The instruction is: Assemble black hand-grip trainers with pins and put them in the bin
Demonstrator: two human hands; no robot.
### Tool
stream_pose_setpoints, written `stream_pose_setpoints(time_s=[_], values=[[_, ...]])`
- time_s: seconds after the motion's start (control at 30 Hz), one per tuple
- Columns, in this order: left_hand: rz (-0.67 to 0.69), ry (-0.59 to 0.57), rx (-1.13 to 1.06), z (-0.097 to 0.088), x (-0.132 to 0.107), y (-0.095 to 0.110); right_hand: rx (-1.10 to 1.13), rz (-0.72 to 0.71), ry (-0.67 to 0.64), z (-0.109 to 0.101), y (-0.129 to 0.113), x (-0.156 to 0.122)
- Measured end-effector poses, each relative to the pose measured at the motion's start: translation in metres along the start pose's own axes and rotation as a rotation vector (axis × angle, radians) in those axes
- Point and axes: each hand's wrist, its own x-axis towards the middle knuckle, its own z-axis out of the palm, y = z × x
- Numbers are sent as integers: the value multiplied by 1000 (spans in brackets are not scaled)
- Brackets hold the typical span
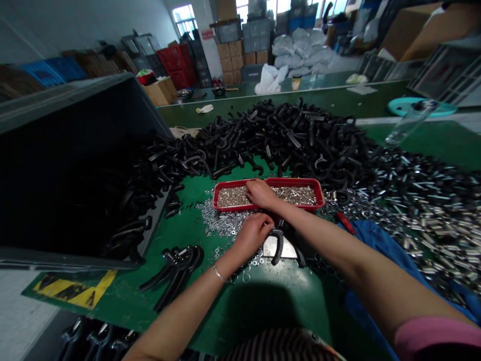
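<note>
My right hand (260, 193) reaches into a long red tray (319, 200) with two heaps of small metal pieces. Its fingers are bent together down among the small pieces (233, 196) on the left side; what they pinch is hidden. Just below, my left hand (252, 231) has thumb and fingers pressed together at the upper end of a black curved, plier-like part (277, 245). That part lies over a pale metal plate (287, 249), its far side partly covered by my right forearm. Another black plier-like tool (176, 273) lies on the green table to the left.
Black curved parts (285, 135) are heaped behind the tray. A grey crate (150, 235) of black parts lies at left. Washers (221, 223) are scattered by the tray. Metal sleeves (447, 240), a red-handled tool (345, 222) and blue cloth (379, 245) lie at right.
</note>
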Motion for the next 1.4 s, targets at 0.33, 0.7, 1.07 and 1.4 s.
stream_pose_setpoints(time_s=[0.33,0.7,1.07,1.4], values=[[-5,80,-176,50,-4,15,379,32,107,-8,13,-3],[241,-43,222,44,-10,16,805,205,123,-30,6,-10],[149,-6,12,42,-26,13,1204,561,86,-76,20,-185],[43,-80,-78,43,-16,15,1419,813,-11,-62,11,-254]])
